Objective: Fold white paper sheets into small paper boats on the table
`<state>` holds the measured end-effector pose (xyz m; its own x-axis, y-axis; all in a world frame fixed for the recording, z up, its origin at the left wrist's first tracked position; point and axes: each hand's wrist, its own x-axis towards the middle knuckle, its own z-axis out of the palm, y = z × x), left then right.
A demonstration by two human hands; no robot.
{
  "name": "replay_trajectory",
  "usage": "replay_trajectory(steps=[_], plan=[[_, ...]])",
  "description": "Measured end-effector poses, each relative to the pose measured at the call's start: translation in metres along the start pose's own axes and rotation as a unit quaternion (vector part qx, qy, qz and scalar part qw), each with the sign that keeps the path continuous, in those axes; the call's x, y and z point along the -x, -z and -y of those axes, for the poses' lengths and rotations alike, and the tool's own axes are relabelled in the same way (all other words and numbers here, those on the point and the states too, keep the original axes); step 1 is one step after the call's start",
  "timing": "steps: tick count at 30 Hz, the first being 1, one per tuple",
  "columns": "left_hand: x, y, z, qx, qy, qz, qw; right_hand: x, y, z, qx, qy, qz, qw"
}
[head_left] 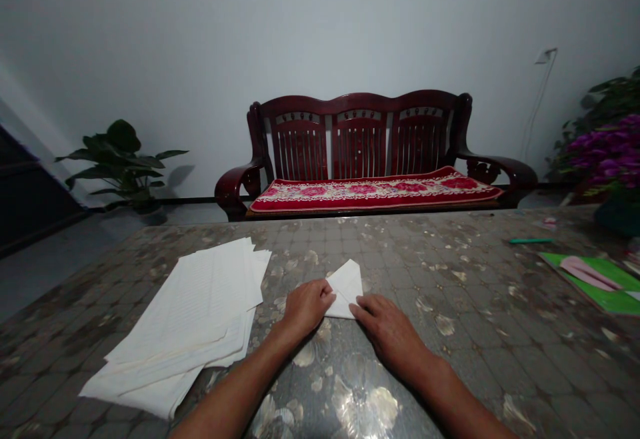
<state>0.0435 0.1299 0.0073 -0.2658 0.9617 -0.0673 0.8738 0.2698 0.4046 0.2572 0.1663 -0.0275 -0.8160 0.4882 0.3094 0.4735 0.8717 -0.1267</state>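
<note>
A small folded piece of white paper (347, 284) lies on the patterned table, its top narrowing to a blunt point. My left hand (309, 304) is closed at the paper's left edge, thumb and curled fingers against it. At the lower right edge, my right hand (383, 322) has its thumb and bent fingers closed on the paper. Creases run across the paper between both hands. Left of my left hand rests a loose stack of white paper sheets (185, 312), with faint printed lines on the upper sheet.
On the right of the table (470, 345) are a green pen (531, 241) and a green sheet (620, 300) with a pink paper shape (590, 273). Purple flowers (607, 152) stand at the far right. Beyond the table is a wooden bench (360, 152); a leafy plant (123, 162) stands left.
</note>
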Motion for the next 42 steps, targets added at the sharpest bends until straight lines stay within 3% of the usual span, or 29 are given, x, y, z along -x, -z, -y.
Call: replay_trajectory(steps=[13,24,42], plan=[[0.003,0.003,-0.004,0.007,0.017,-0.005,1.000,0.003,-0.001,0.001,-0.014,-0.007,-0.013,1.000],[-0.005,0.003,-0.003,0.021,0.018,0.023,0.999,0.005,-0.007,0.002,-0.018,-0.014,-0.028,0.999],[0.002,-0.001,-0.012,-0.022,0.029,-0.029,0.999,0.004,-0.005,0.002,-0.019,-0.009,-0.031,0.999]])
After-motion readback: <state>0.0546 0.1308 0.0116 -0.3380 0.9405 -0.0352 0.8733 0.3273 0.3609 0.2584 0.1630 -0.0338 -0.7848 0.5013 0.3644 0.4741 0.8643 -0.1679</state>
